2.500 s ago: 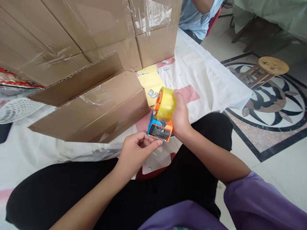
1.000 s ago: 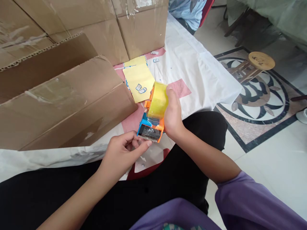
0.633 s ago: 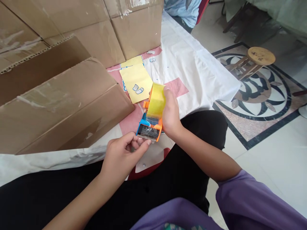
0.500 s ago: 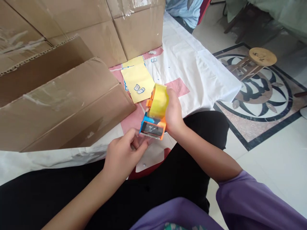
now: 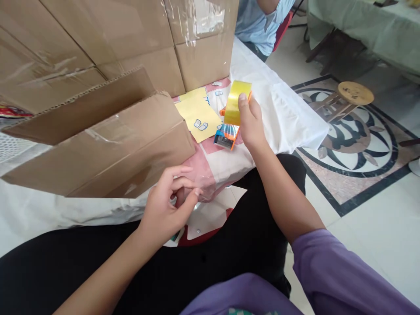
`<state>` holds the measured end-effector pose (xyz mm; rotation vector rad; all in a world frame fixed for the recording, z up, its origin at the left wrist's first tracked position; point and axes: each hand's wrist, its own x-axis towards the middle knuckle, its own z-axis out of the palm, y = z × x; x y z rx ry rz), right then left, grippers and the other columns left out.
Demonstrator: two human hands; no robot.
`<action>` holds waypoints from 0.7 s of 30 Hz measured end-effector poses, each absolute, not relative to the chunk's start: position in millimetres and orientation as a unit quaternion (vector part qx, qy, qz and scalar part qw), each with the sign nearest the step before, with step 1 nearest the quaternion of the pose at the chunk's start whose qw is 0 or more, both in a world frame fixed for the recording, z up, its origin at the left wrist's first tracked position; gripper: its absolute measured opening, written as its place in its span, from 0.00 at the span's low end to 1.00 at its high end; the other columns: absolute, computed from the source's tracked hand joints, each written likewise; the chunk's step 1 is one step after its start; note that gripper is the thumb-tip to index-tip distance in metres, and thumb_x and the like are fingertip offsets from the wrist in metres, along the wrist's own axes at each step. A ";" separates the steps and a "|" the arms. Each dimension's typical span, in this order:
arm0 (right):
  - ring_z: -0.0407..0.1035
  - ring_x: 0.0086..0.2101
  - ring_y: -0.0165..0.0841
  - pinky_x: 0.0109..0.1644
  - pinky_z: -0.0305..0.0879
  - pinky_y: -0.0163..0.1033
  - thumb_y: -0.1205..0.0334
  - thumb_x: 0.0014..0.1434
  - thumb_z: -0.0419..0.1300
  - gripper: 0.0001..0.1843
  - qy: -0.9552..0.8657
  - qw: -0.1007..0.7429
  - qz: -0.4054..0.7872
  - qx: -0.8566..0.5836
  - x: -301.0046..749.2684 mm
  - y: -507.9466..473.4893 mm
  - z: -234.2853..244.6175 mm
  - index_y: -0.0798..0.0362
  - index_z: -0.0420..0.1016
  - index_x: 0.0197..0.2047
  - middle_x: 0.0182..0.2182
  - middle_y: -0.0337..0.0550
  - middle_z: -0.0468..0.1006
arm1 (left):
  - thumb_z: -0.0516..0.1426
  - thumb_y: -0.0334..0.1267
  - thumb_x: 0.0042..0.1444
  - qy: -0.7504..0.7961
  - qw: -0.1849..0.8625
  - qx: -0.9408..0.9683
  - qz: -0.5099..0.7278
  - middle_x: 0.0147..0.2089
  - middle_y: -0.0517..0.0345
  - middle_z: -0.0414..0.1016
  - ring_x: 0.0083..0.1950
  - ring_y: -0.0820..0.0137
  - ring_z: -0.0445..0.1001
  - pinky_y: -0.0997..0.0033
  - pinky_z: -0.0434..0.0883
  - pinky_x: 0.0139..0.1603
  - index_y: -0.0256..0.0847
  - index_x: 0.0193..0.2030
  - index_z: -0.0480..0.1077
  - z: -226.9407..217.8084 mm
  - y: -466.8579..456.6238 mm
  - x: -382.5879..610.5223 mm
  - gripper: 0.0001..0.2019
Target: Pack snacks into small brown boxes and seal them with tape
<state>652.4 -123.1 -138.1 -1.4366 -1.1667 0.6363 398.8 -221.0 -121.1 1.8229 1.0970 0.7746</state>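
My right hand [image 5: 252, 122] is closed around a tape dispenser [image 5: 226, 136], orange and blue, carrying a wide yellow roll of tape [image 5: 236, 103]. It is over the cloth-covered table, right of the open cardboard box; whether it touches the cloth is unclear. Just in front of the table edge, my left hand [image 5: 169, 201] has its thumb and fingers curled around a thin strip of clear tape [image 5: 205, 194], which is hard to see against the cloth. The box [image 5: 131, 153] stands left of both hands, its near flap sloping toward me.
Stacked, taped cartons [image 5: 138, 35] form a wall behind the box. A yellow patch with outlined shapes [image 5: 193, 109] shows on the pink and white tablecloth [image 5: 278, 105]. Beyond the table sits a person in a light blue garment [image 5: 259, 26]. A wooden stool [image 5: 356, 93] stands at right.
My right hand has carried the tape dispenser up and away from my left hand, toward the table. The left hand stays nearly in place with its fingers slightly more spread. My view has shifted a little.
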 end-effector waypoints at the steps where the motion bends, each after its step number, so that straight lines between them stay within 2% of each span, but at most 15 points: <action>1: 0.75 0.47 0.41 0.45 0.73 0.44 0.26 0.64 0.42 0.36 -0.492 0.564 0.267 -0.607 658.4 -115.7 -143.2 0.49 0.70 0.50 0.44 0.46 0.76 | 0.59 0.35 0.60 0.438 0.416 0.731 0.317 0.34 0.65 0.77 0.25 0.77 0.63 0.74 0.62 0.30 0.46 0.55 0.62 -118.6 -220.4 397.3 0.17; 5: 0.73 0.43 0.44 0.45 0.71 0.49 0.26 0.61 0.49 0.37 -0.474 0.536 0.225 -0.661 682.2 -104.7 -155.3 0.54 0.72 0.46 0.38 0.49 0.75 | 0.60 0.36 0.61 0.450 0.385 0.733 0.336 0.35 0.64 0.78 0.24 0.77 0.62 0.74 0.63 0.30 0.46 0.55 0.62 -105.7 -218.3 389.6 0.17; 8: 0.71 0.41 0.44 0.47 0.68 0.51 0.31 0.59 0.58 0.37 -0.448 0.520 0.102 -0.720 682.0 -126.4 -142.9 0.58 0.69 0.52 0.38 0.50 0.73 | 0.60 0.38 0.62 0.455 0.359 0.734 0.355 0.36 0.65 0.79 0.24 0.77 0.61 0.74 0.64 0.31 0.47 0.55 0.62 -95.6 -216.2 381.8 0.17; 10: 0.69 0.38 0.41 0.45 0.68 0.49 0.35 0.57 0.62 0.36 -0.496 0.532 0.049 -0.685 666.9 -150.7 -127.0 0.55 0.68 0.57 0.38 0.48 0.72 | 0.60 0.39 0.62 0.456 0.345 0.738 0.358 0.35 0.65 0.79 0.23 0.76 0.60 0.73 0.64 0.32 0.47 0.55 0.62 -90.4 -214.8 376.3 0.17; 13: 0.65 0.29 0.34 0.35 0.64 0.42 0.41 0.62 0.60 0.22 -0.654 0.521 0.155 -0.526 627.2 -186.2 -104.3 0.49 0.74 0.50 0.29 0.40 0.70 | 0.60 0.41 0.62 0.456 0.328 0.747 0.356 0.35 0.66 0.79 0.22 0.76 0.62 0.72 0.65 0.32 0.47 0.55 0.63 -86.5 -213.1 368.9 0.17; 16: 0.63 0.26 0.31 0.30 0.61 0.39 0.51 0.65 0.60 0.11 -0.725 0.503 0.242 -0.404 588.1 -207.9 -90.3 0.49 0.76 0.40 0.24 0.37 0.68 | 0.59 0.41 0.63 0.447 0.316 0.760 0.352 0.35 0.67 0.80 0.23 0.76 0.65 0.72 0.65 0.31 0.48 0.56 0.63 -85.9 -211.9 363.5 0.16; 18: 0.62 0.25 0.31 0.29 0.59 0.38 0.58 0.66 0.59 0.08 -0.745 0.487 0.241 -0.386 572.7 -214.9 -83.3 0.50 0.76 0.36 0.23 0.36 0.68 | 0.59 0.40 0.63 0.441 0.300 0.767 0.356 0.35 0.68 0.81 0.23 0.76 0.65 0.72 0.65 0.31 0.48 0.55 0.63 -85.2 -211.5 360.9 0.15; 21: 0.64 0.28 0.33 0.31 0.60 0.41 0.65 0.67 0.57 0.07 -0.791 0.451 0.145 -0.388 565.5 -221.9 -72.1 0.49 0.76 0.37 0.25 0.39 0.70 | 0.60 0.41 0.62 0.460 0.288 0.751 0.375 0.35 0.69 0.82 0.23 0.75 0.65 0.72 0.66 0.32 0.50 0.54 0.64 -80.8 -212.3 357.8 0.15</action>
